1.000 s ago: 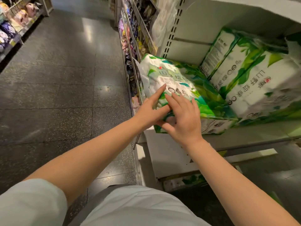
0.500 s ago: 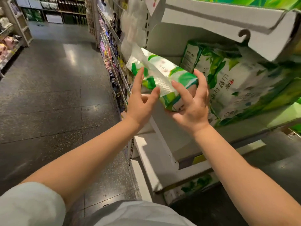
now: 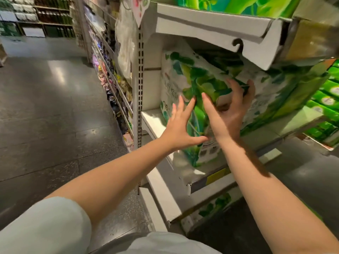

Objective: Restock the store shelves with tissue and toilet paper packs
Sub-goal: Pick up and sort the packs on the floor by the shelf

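A green-and-white tissue pack (image 3: 201,83) stands tilted at the left end of the white shelf (image 3: 152,121), under the shelf above. My left hand (image 3: 180,129) presses its straight, spread fingers flat against the pack's near left side. My right hand (image 3: 229,114) grips the pack's near end, thumb on the left face and fingertips wrapped over its right edge. More packs of the same kind (image 3: 271,99) fill the shelf just to the right, touching the one I hold.
The upper shelf (image 3: 211,26) hangs low over the pack and carries green packs. Bright green packs (image 3: 328,99) are stacked at the far right. More packs (image 3: 216,208) sit on the bottom shelf. The dark tiled aisle floor (image 3: 55,116) stretches to the left.
The pack has gone from lying at the shelf's front edge to being lifted and pushed deeper into the shelf. Both hands moved forward and up with it.
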